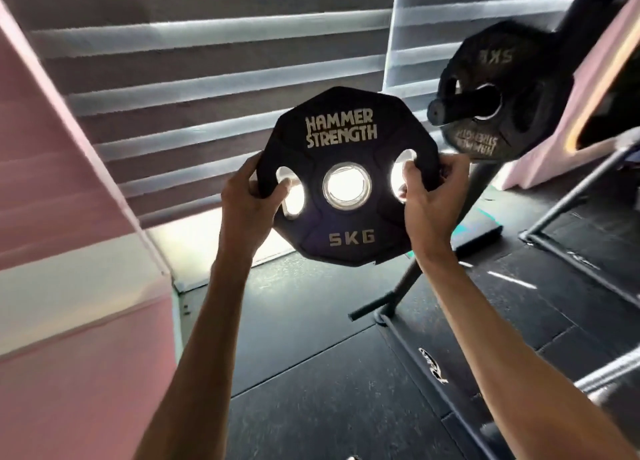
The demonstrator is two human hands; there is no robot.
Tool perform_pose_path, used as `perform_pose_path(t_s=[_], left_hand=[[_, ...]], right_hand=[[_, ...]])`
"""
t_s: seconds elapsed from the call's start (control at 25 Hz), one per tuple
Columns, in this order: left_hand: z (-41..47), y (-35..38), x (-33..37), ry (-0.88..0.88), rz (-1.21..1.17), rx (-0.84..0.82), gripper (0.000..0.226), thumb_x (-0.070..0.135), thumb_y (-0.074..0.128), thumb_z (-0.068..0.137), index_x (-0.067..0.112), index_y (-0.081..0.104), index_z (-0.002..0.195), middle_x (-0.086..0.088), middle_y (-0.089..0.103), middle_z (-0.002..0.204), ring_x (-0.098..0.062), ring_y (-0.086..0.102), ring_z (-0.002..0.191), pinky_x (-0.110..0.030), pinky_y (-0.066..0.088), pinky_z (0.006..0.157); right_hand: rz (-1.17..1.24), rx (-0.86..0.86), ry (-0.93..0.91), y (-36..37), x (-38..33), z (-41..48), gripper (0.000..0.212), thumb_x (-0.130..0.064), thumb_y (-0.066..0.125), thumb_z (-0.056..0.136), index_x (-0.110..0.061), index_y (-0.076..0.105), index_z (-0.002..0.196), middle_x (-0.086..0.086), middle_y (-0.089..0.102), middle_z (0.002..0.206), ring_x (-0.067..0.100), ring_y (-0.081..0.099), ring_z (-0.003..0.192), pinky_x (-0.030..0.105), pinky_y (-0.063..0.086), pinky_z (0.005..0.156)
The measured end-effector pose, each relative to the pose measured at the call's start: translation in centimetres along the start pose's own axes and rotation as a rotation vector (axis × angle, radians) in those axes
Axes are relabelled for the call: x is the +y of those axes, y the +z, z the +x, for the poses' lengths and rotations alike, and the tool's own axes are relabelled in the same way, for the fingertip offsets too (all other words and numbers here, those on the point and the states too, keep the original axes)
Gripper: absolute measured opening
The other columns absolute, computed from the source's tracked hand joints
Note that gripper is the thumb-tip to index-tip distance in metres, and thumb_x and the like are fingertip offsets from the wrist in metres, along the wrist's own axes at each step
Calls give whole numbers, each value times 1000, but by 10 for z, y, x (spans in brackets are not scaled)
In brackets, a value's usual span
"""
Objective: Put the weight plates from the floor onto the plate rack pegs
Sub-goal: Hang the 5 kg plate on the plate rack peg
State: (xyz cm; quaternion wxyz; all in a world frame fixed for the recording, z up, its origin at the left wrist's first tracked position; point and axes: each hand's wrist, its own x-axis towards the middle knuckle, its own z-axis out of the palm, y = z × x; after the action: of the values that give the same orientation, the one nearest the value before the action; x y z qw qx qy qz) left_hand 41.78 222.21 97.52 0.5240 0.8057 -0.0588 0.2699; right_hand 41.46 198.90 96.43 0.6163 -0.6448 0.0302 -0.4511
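I hold a black 5 kg weight plate [341, 130] upright in front of me, its printed face toward the camera and light shining through its centre hole. My left hand [247, 201] grips its left edge with fingers through the left grip slot. My right hand [434, 191] grips the right edge through the right slot. Up to the right, a second black 5 kg plate [512, 61] hangs on a black peg [460, 104] of the plate rack [410, 283]. The held plate sits left of and slightly below that peg's tip.
Striped window blinds [207, 61] fill the background, with a pink wall [62, 168] on the left. Black rubber floor mats [311, 373] lie below. The rack's foot bar [367, 309] rests on the floor, and a grey metal frame [575, 189] slants at the right.
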Motion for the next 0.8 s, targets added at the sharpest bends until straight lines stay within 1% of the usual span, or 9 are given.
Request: perform_pose_path(t_s=[0.08,0.12,0.24,0.36,0.48,0.56,0.68,0.72,0.8], left_hand=[[33,23,-7,6,-41,-69,36,20,74,84,21,66,119,-19,67,77,-11,53,58,-24,45,58],[50,34,-11,23,-63,-92,36,20,74,84,22,66,119,-18,66,74,-10,52,57,-24,45,57],[89,69,-19,69,-132,-170,34,19,73,86,20,65,120,-11,64,69,-6,51,54,-16,41,53],[129,104,-26,127,-255,-288,36,20,72,86,23,64,121,-12,68,72,-10,57,56,-20,44,55],[159,135,-20,178,-307,-418,36,20,72,87,20,64,121,2,69,71,-4,61,58,-12,44,56],[172,157,-14,221,-365,-502,38,19,72,87,17,63,123,10,68,75,4,62,63,-10,45,61],[181,185,-8,259,-461,-575,41,23,71,87,20,61,126,6,73,89,-2,69,76,-26,58,72],[184,195,-7,266,-474,-592,41,26,71,86,22,61,126,5,73,90,-6,70,79,-33,59,75],[185,210,-3,297,-477,-617,42,29,70,85,23,62,125,3,74,88,-11,71,77,-38,59,75]], right_hand=[[-62,72,-13,10,8,20,25,-14,70,84,-13,49,99,-10,57,86,3,60,77,29,54,76],[-92,109,-25,15,11,30,25,-14,70,84,-13,50,100,-11,57,86,1,58,77,28,54,75],[-130,222,-78,19,20,51,26,-16,71,84,-17,50,98,-1,60,86,17,62,78,39,55,72],[-200,338,-92,24,24,69,27,-20,72,83,-28,48,93,11,63,87,37,63,75,50,55,64],[-210,478,-146,24,21,78,27,-18,71,82,-25,47,93,7,60,83,33,61,68,47,54,61],[-268,573,-180,19,22,83,27,-14,68,81,-25,46,92,3,57,83,38,59,67,46,52,60],[-349,694,-220,10,23,88,26,-12,68,80,-25,47,90,2,55,82,46,58,69,50,51,60],[-372,725,-235,8,24,90,26,-11,67,80,-24,47,90,0,54,80,42,58,68,48,50,60],[-431,783,-254,4,23,93,24,-6,66,81,-16,47,91,-6,51,77,13,57,66,36,48,63]])
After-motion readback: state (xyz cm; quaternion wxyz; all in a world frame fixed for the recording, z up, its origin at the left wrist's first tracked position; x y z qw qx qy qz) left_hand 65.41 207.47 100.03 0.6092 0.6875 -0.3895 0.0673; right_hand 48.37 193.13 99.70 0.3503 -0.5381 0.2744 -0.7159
